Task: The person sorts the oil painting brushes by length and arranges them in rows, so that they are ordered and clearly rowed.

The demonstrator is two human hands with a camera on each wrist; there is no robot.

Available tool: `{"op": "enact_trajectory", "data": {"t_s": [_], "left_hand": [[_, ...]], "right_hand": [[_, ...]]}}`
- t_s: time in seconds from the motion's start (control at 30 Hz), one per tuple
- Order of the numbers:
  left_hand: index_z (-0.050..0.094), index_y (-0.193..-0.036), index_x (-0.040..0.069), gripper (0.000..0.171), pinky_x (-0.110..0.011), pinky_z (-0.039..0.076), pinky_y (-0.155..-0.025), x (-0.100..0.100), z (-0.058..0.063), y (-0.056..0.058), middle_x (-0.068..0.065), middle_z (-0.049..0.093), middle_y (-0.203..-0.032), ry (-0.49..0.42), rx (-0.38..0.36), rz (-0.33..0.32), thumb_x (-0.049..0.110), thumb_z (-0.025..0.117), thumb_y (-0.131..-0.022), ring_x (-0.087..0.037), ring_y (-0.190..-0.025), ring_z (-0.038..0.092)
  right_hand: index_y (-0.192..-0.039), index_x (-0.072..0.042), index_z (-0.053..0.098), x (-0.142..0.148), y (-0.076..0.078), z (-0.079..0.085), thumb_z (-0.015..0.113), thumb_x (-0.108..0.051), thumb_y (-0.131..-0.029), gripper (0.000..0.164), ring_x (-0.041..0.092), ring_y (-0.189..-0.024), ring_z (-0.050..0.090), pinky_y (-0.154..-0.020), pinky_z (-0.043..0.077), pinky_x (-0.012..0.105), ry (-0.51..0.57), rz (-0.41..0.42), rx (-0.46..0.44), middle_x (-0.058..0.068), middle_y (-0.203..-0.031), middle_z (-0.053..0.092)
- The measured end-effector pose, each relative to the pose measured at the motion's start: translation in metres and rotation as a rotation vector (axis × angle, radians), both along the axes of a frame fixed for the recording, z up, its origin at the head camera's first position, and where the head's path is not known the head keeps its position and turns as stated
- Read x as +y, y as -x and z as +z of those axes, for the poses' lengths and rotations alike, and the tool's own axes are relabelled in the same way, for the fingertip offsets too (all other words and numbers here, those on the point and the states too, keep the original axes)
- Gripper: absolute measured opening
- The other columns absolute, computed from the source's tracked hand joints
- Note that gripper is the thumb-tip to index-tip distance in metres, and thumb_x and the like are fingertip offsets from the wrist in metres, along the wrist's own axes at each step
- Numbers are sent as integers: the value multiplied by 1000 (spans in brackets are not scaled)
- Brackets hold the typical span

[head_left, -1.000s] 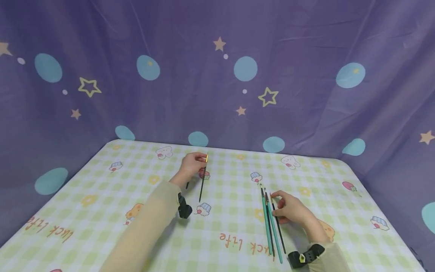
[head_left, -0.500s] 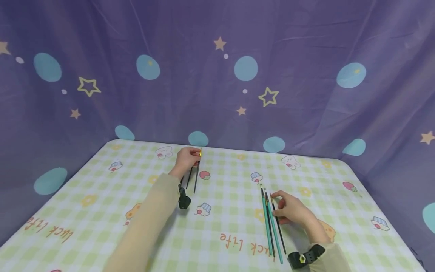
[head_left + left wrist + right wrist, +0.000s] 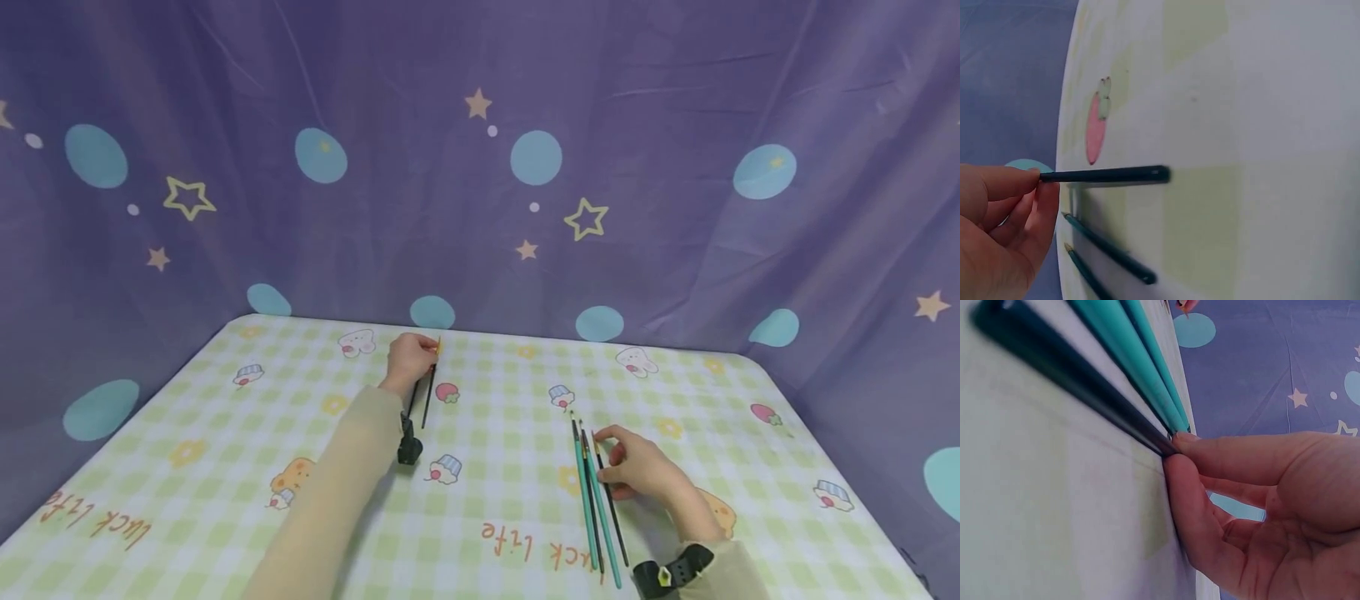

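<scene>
My left hand (image 3: 411, 357) is over the far left of the table and pinches a black paintbrush (image 3: 1110, 175) near its yellow-tipped end. The brush's handle points back toward me. Below it in the left wrist view, two more dark paintbrushes (image 3: 1110, 249) lie on the cloth, partly hidden by the hand in the head view. On the right, my right hand (image 3: 641, 462) pinches a black paintbrush (image 3: 1085, 387) between thumb and finger near its bristle end. Left of that brush lie two teal paintbrushes (image 3: 587, 500) with another dark one between them, all roughly parallel.
A green-and-white checked tablecloth (image 3: 495, 467) with printed cupcakes and strawberries covers the table. Behind the far edge hangs a purple curtain (image 3: 420, 233) with stars and blue spots. A black wrist camera (image 3: 408, 446) sits on the left sleeve.
My left hand has carried its black brush leftward and away from me, over beside the other dark brushes. The right hand stays at its brush; the head view has shifted slightly.
</scene>
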State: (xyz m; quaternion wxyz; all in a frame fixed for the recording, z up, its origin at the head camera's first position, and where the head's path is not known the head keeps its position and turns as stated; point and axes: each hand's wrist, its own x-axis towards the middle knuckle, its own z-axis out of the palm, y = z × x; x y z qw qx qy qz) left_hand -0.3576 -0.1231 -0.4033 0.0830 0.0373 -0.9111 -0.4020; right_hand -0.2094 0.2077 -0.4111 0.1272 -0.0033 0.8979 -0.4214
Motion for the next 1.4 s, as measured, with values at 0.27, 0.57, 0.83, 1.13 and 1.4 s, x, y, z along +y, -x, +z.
{"op": "enact_trajectory", "data": {"t_s": [0.27, 0.57, 0.83, 1.13, 1.4], "left_hand": [[70, -99, 2, 22, -37, 49, -84, 1, -9, 2, -14, 67, -100, 61, -26, 29, 6, 64, -78, -29, -99, 59], [70, -94, 3, 18, -38, 49, -81, 4, -7, 1, -13, 67, -96, 57, -18, 57, 6, 65, -77, -30, -93, 60], [70, -93, 3, 18, -38, 49, -82, 5, -4, -1, -14, 67, -96, 64, -10, 70, 5, 63, -77, -30, -94, 60], [70, -91, 2, 17, -38, 49, -78, 1, 0, -5, -14, 68, -94, 65, 29, 85, 4, 59, -77, -30, -89, 61], [68, -94, 3, 16, -26, 50, -64, 17, 7, -21, -11, 68, -86, -22, -25, 41, 8, 63, -81, -14, -57, 61]], "right_hand": [[-121, -7, 51, -1, 2, 0, 68, 1, -75, 50, 17, -55, 52, -51, 52, 30, -3, -17, -10, 9, -80, 47], [-121, -7, 51, -1, 1, 2, 69, 1, -75, 50, 17, -55, 51, -50, 51, 30, -2, -17, -5, 9, -80, 46], [-122, -5, 50, 0, 0, 4, 68, 1, -75, 51, 17, -56, 52, -51, 52, 31, 21, -1, -10, 10, -81, 47], [-122, -5, 49, 3, 5, 0, 68, -1, -76, 50, 17, -54, 52, -51, 52, 30, -1, 33, 1, 9, -80, 47], [-123, -4, 48, 3, 4, 1, 68, -1, -76, 51, 17, -56, 52, -51, 52, 30, -10, 47, 5, 10, -81, 47]]}}
